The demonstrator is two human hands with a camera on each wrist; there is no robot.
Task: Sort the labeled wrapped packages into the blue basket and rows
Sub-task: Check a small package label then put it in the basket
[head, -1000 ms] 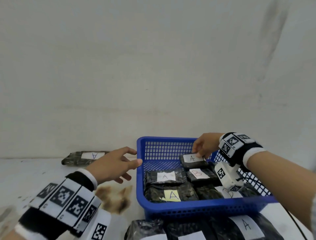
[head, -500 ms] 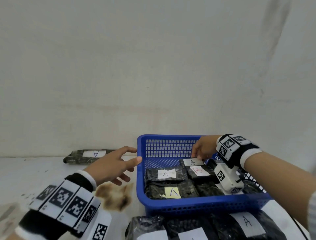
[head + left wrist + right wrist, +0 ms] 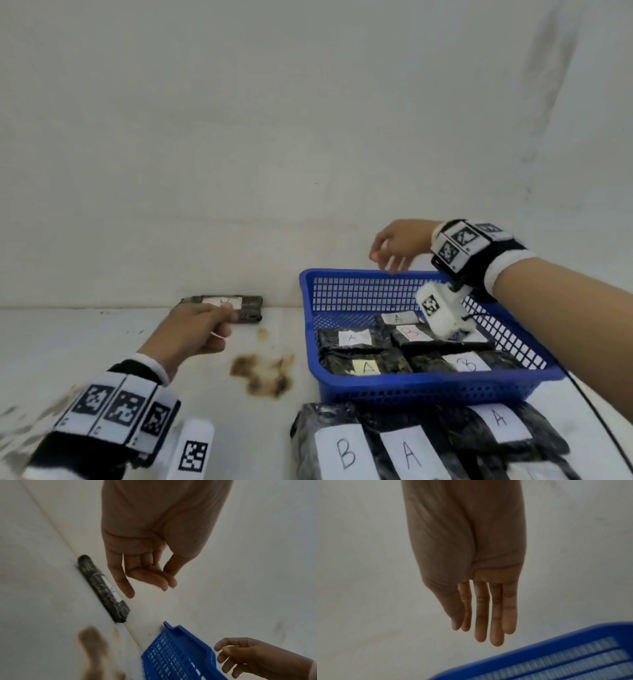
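Head view: blue basket [image 3: 428, 389] on the table [image 3: 68, 342], holding wrapped packages labelled A and B, presumably the sorted lot. Right hand [image 3: 397, 245] raised above the far rim, fingers loose, holding nothing. Left hand [image 3: 195, 332] extended toward a lone package [image 3: 246, 305] against the wall [image 3: 308, 120], empty, probably reaching for it. Three more labelled packages [image 3: 411, 448] in a row at the near edge.

Left wrist view: fingers [image 3: 125, 585] relaxed and apart, close to the lone package [image 3: 102, 588], not touching.

Right wrist view: fingers [image 3: 494, 615] straight, nothing gripped, basket rim [image 3: 530, 651] below.
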